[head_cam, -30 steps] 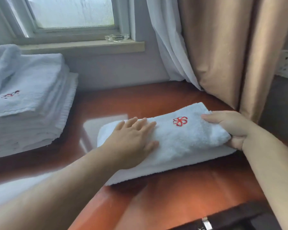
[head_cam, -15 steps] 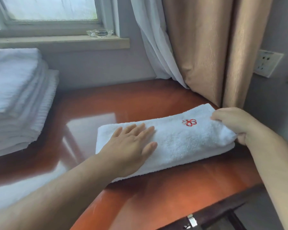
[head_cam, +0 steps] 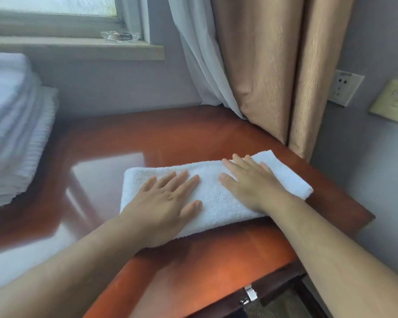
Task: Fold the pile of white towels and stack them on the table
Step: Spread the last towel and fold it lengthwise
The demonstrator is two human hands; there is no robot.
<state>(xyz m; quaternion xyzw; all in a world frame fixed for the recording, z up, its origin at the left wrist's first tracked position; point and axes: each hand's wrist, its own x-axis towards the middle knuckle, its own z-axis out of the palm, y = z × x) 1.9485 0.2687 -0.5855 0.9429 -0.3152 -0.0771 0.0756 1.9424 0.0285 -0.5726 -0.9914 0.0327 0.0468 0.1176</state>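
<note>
Nearest to you, a small metal latch (head_cam: 249, 294) sits on the dark front edge below the table (head_cam: 193, 260) — a glossy reddish-brown top that reflects the window light.

Your two forearms reach forward over this edge. Your left hand (head_cam: 163, 205) lies flat on the left half of the folded towel (head_cam: 213, 196), fingers straight and slightly spread, palm down, thumb pointing toward the centre. Your right hand (head_cam: 251, 182) lies flat on the right half in the same way: fingers extended, palm down, nothing gripped. The two hands are near each other but apart, with a strip of white terry showing between them.

The folded towel is a long, narrow white bundle lying on the table top, angled so that its right end sits farther from you and close to the table's right edge.

Farther left, a stack of folded towels (head_cam: 12, 138) stands on the table, well apart from the towel under your hands.

Behind the table, a tan curtain (head_cam: 274, 72) and a white sheer curtain (head_cam: 198, 53) hang to the table's far right corner. A clear glass ashtray (head_cam: 120, 36) rests on the window sill (head_cam: 78, 48). A wall socket (head_cam: 345, 87) — and a pale switch plate (head_cam: 394, 101) beside it — is mounted on the right wall.
</note>
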